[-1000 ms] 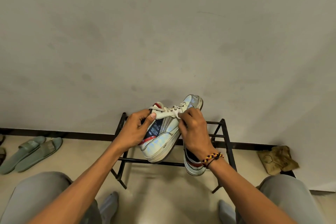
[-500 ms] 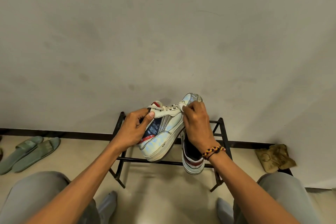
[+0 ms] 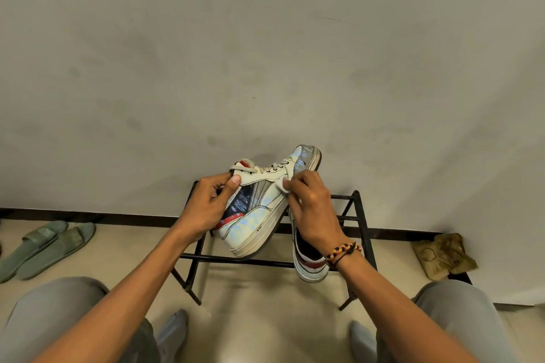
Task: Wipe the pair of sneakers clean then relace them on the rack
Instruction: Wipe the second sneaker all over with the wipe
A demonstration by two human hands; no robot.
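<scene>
Your left hand (image 3: 206,209) fingers are clamped round the heel/collar of the raised sneaker (image 3: 259,209), thumb on the collar edge near the top lace. Right hand (image 3: 312,209) fingertips pinch a small white wipe (image 3: 281,186) vs the side panel, just below the laces (image 3: 265,169).

That shoe is tilted up, toe at approx 1 o'clock toward the wall, heel low at 7 o'clock over the rack (image 3: 358,215). Can't tell if its sole touches the front bar or just hangs above it. The second sneaker (image 3: 309,262) sits at 4 o'clock from the first, mostly hidden under your right wrist, heel poking past the rack's front bar.

Risks, as I read it:
- The second shoe's heel overhangs the bar; a nudge from your right forearm while scrubbing could tip it off to the floor.
- The wipe is tiny & held by tips only. Push hard and it may slip out, so bare fingers would smear the panel.
- Left grip is all at the heel; heavy pressure near the toe could twist the shoe in your hand.
- Laces look still threaded, so dirt under them prob stays unless you pull them before relacing.
- The rack is light, open bars; leaning on it could shift it.
</scene>
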